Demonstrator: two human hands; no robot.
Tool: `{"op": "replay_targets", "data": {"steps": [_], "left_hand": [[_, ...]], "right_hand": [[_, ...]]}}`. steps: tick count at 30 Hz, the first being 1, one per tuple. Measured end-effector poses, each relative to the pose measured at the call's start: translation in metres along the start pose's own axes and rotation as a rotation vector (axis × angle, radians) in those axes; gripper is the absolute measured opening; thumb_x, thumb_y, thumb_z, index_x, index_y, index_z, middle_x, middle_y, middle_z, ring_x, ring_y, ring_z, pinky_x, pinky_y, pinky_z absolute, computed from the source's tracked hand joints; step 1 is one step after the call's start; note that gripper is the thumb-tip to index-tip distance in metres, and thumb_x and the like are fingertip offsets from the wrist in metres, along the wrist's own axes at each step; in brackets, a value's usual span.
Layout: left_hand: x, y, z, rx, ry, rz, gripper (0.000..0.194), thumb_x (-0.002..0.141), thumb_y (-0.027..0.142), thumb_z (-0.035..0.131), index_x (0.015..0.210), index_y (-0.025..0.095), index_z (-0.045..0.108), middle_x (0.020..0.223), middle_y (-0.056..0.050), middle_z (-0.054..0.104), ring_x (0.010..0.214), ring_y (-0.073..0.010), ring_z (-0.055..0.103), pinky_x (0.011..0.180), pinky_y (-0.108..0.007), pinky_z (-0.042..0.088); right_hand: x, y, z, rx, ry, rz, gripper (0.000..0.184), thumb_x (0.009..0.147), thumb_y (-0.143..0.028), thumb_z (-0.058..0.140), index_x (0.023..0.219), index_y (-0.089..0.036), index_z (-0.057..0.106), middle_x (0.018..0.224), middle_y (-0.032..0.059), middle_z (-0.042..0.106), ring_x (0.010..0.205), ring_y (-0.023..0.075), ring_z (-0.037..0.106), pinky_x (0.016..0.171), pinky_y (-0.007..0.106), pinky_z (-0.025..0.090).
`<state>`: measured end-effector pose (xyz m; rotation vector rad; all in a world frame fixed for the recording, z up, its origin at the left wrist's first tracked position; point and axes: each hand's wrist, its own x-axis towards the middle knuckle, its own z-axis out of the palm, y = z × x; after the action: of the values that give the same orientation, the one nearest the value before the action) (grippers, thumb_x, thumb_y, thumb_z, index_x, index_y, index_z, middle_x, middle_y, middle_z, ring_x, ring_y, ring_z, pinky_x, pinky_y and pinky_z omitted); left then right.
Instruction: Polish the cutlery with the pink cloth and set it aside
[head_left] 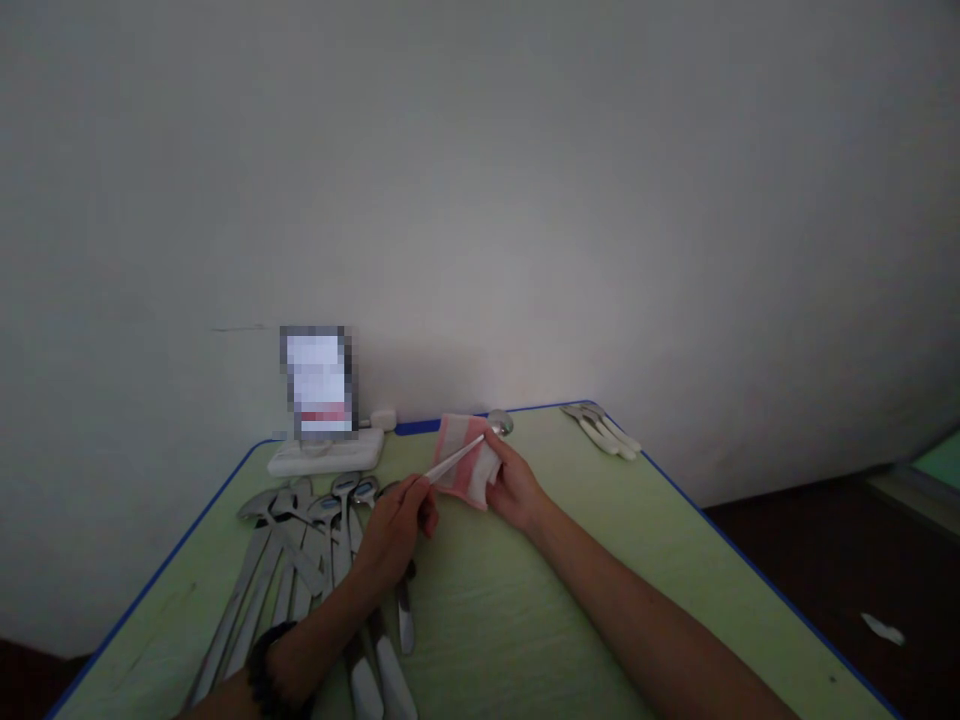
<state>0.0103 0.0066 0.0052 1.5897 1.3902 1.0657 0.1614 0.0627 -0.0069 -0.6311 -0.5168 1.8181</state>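
Note:
A metal spoon [455, 459] is held slanting above the table, its round bowl at the far right end. My left hand [391, 530] is closed around the handle's near end. My right hand [515, 480] pinches a pink-and-white striped cloth [466, 462] together with the spoon's neck, just below the bowl. The cloth hangs behind and under the handle. Below and left of my left hand lies a spread of metal spoons [296, 560], some with long handles, partly hidden by my left forearm.
A phone-like screen [319, 385], blurred out, stands on a white base [328, 453] at the back left, near the wall [480, 220]. Several spoons with white handles [604, 435] lie at the table's [540, 620] back right corner. A white scrap [883, 629] is on the dark floor.

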Motion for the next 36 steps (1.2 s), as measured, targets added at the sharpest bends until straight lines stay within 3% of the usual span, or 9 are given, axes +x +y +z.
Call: {"op": "replay_targets", "data": {"steps": [4,8,11,14,22,27,36], "left_hand": [[0.001,0.000,-0.002,-0.072,0.103,-0.045,0.035,0.083,0.043,0.031,0.061,0.020,0.046,0.045,0.006,0.046,0.045,-0.0129,0.045,0.050,-0.024,0.034],[0.001,-0.003,-0.002,-0.068,0.119,-0.057,0.035,0.083,0.044,0.031,0.067,0.019,0.049,0.046,0.006,0.047,0.045,-0.0127,0.044,0.049,-0.023,0.033],[0.001,-0.003,0.000,0.082,0.032,-0.040,0.034,0.083,0.041,0.031,0.067,0.019,0.050,0.043,0.006,0.047,0.044,-0.0130,0.045,0.048,-0.023,0.032],[0.000,-0.003,0.001,0.227,-0.057,-0.013,0.036,0.085,0.039,0.030,0.060,0.020,0.048,0.040,0.005,0.046,0.041,-0.0130,0.046,0.048,-0.022,0.032],[-0.002,-0.005,0.003,0.610,-0.189,0.086,0.038,0.090,0.030,0.025,0.065,0.019,0.051,0.055,-0.001,0.059,0.053,-0.0144,0.056,0.055,-0.023,0.034],[-0.003,-0.003,0.002,0.874,-0.312,0.152,0.038,0.092,0.029,0.025,0.077,0.017,0.058,0.072,-0.007,0.068,0.068,-0.0180,0.063,0.060,-0.025,0.036],[-0.002,0.001,-0.002,0.936,-0.415,0.251,0.041,0.092,0.029,0.024,0.078,0.017,0.060,0.072,-0.006,0.068,0.069,-0.0184,0.064,0.061,-0.026,0.038]], "right_hand": [[0.005,0.001,-0.004,0.007,-0.003,0.002,0.025,0.078,-0.036,0.058,0.088,-0.014,0.060,0.081,0.0070,0.070,0.083,0.0189,0.065,0.084,0.034,0.048],[0.009,-0.003,-0.007,0.072,0.107,-0.025,0.027,0.085,-0.035,0.045,0.090,-0.014,0.061,0.077,0.0064,0.071,0.085,0.0186,0.065,0.087,0.035,0.047],[0.008,-0.007,-0.008,0.135,0.127,-0.069,0.038,0.088,-0.041,0.035,0.092,-0.015,0.062,0.078,0.0055,0.071,0.087,0.0193,0.065,0.088,0.036,0.047],[0.005,-0.008,-0.010,0.157,0.050,-0.080,0.044,0.086,-0.047,0.033,0.090,-0.016,0.063,0.078,0.0058,0.071,0.087,0.0204,0.065,0.087,0.037,0.047],[0.004,-0.005,-0.004,0.083,-0.098,-0.016,0.022,0.080,-0.030,0.046,0.081,-0.017,0.064,0.076,0.0033,0.071,0.081,0.0180,0.065,0.082,0.034,0.049],[0.000,-0.003,-0.001,0.075,-0.064,0.052,0.021,0.082,-0.032,0.050,0.079,-0.017,0.063,0.068,0.0017,0.069,0.074,0.0161,0.065,0.077,0.031,0.050],[0.000,-0.003,-0.001,0.014,-0.026,0.079,0.025,0.078,-0.041,0.057,0.080,-0.017,0.063,0.066,0.0013,0.068,0.059,0.0138,0.062,0.067,0.028,0.050]]}}
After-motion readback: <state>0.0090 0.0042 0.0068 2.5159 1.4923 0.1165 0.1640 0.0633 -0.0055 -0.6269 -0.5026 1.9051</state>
